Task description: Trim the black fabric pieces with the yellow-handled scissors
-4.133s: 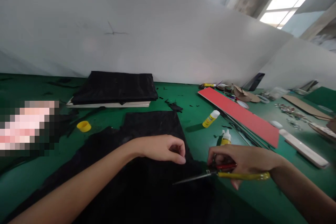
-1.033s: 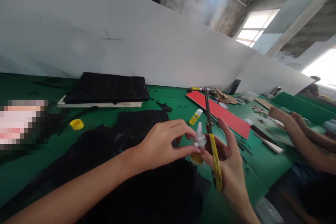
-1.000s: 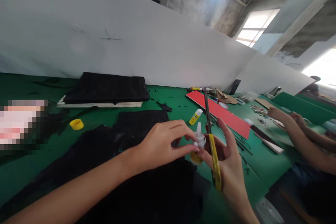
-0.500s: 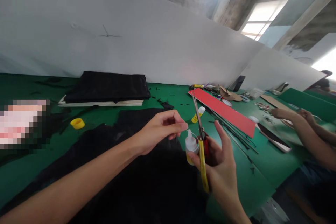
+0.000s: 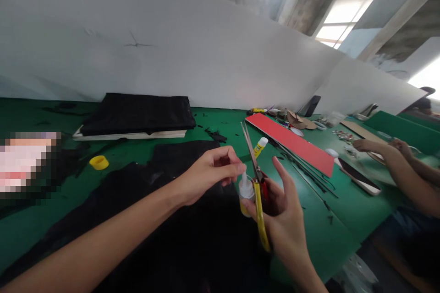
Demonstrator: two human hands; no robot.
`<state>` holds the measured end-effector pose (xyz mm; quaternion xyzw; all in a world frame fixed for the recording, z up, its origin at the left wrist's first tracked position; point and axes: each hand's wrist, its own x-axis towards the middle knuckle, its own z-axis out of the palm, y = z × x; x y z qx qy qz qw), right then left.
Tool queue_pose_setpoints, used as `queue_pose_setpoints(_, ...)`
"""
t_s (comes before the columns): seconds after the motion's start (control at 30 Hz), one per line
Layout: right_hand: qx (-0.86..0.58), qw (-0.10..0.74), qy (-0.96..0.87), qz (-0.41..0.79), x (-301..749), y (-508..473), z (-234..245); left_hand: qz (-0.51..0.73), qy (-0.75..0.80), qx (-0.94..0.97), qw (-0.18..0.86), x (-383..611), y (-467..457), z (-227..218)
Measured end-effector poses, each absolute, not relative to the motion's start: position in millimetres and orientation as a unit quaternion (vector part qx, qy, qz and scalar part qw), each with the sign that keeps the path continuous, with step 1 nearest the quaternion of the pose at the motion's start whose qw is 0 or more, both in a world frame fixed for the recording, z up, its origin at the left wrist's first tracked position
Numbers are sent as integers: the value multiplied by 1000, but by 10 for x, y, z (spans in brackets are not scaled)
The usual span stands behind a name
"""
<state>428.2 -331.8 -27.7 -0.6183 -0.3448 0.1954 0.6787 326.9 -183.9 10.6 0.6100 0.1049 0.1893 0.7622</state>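
Note:
My right hand (image 5: 284, 203) holds two things together: scissors (image 5: 258, 210) with one yellow and one red handle, and a small white nozzle bottle (image 5: 246, 188) with a yellow lower part. The scissor blades point up and away, slightly parted, and my index finger sticks out from the handles. Thumb and fingertips of my left hand (image 5: 220, 167) are pinched at the tip of the bottle's nozzle; what they grip, if anything, is too small to make out. Beneath both hands spreads black cloth (image 5: 192, 238). Just behind the blades is a yellow tube with a white cap (image 5: 261, 146).
Folded black fabric (image 5: 140, 112) lies on a pale board at the back left, near a yellow ring (image 5: 99, 162). A red strip (image 5: 292, 144), thin black strips (image 5: 309, 169) and a phone (image 5: 357, 176) lie to the right. Another person's arms (image 5: 395, 160) work at far right.
My right hand has brought the bottle and scissors slightly left, so the nozzle tip now meets my left fingertips. The view has shifted a little.

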Motion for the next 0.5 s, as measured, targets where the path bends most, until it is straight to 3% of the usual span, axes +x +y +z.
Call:
queue_pose_setpoints(0.33, -627, 667, -362, 176, 4251, -3308, -336, 157, 100, 666, 722, 3226, -1777, 181)
queue_pose_setpoints(0.5, -655, 622, -415, 112, 4289, -3331, -387, 140, 143, 749, 631, 3201, -1755, 231)
